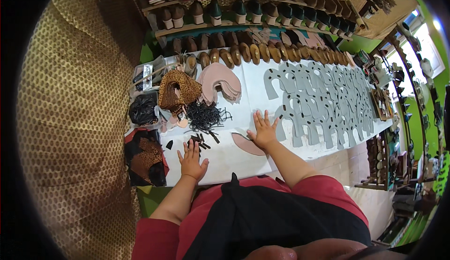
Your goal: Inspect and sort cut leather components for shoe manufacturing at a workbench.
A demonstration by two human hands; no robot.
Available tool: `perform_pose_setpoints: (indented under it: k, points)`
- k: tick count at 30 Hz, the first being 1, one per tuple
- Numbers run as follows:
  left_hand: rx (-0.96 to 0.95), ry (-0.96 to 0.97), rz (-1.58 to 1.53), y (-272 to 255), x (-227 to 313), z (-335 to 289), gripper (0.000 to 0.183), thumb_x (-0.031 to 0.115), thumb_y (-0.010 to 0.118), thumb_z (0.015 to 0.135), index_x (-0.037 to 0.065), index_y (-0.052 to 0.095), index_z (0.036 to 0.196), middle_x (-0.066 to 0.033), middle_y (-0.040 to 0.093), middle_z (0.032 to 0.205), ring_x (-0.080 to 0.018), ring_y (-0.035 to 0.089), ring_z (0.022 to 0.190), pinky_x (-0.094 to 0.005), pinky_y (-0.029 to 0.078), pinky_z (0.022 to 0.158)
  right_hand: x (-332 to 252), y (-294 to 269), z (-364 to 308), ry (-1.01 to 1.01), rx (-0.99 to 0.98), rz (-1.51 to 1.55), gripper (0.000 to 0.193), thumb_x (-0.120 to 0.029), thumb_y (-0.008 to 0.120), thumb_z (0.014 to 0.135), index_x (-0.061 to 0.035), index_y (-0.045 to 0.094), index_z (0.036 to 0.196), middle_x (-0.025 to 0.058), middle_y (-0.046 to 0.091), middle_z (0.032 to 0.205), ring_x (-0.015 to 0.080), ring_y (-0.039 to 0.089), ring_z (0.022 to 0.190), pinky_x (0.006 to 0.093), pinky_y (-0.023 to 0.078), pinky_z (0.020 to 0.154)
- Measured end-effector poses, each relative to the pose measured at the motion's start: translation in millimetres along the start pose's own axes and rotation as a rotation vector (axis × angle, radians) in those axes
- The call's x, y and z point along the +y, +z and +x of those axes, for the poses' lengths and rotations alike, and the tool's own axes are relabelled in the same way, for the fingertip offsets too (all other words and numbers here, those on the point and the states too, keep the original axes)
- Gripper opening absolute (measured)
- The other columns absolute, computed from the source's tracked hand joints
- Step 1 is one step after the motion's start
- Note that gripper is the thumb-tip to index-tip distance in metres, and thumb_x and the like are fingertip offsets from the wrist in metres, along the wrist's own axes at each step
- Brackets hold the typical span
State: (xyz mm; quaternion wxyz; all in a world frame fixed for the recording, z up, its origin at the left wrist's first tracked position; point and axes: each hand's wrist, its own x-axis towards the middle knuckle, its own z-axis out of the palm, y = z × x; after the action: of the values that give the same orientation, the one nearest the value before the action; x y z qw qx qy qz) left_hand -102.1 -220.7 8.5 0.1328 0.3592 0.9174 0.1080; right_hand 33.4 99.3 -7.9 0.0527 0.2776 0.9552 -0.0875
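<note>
My left hand (191, 163) lies with fingers spread at the near edge of the white table, its fingertips beside a few short black strips (204, 141). Further right, my right hand (264, 131) rests open, fingers apart. Partly under its palm side is a curved pink leaf-shaped piece (244, 144). Neither hand holds anything. Rows of grey U-shaped pieces (307, 93), marked with small dark patches, cover the table's right side. A heap of thin black strips (206, 118) lies beyond my left hand.
Behind the heap stand stacked leopard-print pieces (180, 90) and pink U-shaped pieces (225, 79). A black bag (143, 108) and dark scraps (146, 159) line the left edge. Shoe lasts (254, 52) form a row at the back, below shelves of shoes (239, 10). A patterned curtain (79, 119) hangs left.
</note>
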Motion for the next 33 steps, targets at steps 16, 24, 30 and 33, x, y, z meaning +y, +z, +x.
perform_pose_setpoints:
  k: [16,24,30,33]
  points:
    - [0.012,0.001,-0.021,-4.6,0.0,-0.9,0.089,0.043,0.062,0.086,0.009,0.023,0.159,-0.0138,0.016,0.167,-0.0381,0.011,0.154,-0.0619,0.003,0.12,-2.9,-1.4,2.5,0.024,-0.04,-0.056,0.088,-0.066,0.039,0.096,-0.0126,0.014,0.161,0.0035,0.007,0.17,0.0311,-0.002,0.156,0.0706,-0.004,0.116]
    - [-0.004,0.01,-0.018,-2.3,0.2,-4.9,0.089,0.044,0.061,0.087,0.01,0.022,0.159,-0.013,0.015,0.168,-0.0366,0.011,0.154,-0.0608,0.001,0.12,14.9,3.9,-2.3,-0.06,-0.037,-0.033,0.091,-0.064,0.042,0.095,-0.0101,0.011,0.161,0.0069,0.006,0.169,0.0324,-0.001,0.156,0.072,-0.003,0.115]
    - [0.018,0.006,-0.028,-4.5,-0.2,-2.7,0.089,0.044,0.061,0.087,0.01,0.022,0.159,-0.0129,0.015,0.167,-0.0365,0.011,0.154,-0.0605,0.002,0.12,9.5,-0.9,-10.4,-0.082,-0.068,-0.087,0.098,-0.067,0.043,0.093,-0.0065,0.007,0.161,0.012,0.004,0.169,0.0363,-0.001,0.155,0.0728,-0.004,0.114]
    - [0.0,0.001,-0.031,-4.9,0.0,-1.3,0.089,0.044,0.062,0.086,0.011,0.023,0.159,-0.013,0.015,0.167,-0.0367,0.011,0.154,-0.0607,0.002,0.12,5.8,-3.5,-10.7,-0.055,-0.082,-0.103,0.1,-0.068,0.044,0.092,-0.0062,0.007,0.161,0.0131,0.004,0.169,0.038,-0.001,0.155,0.0721,-0.004,0.114]
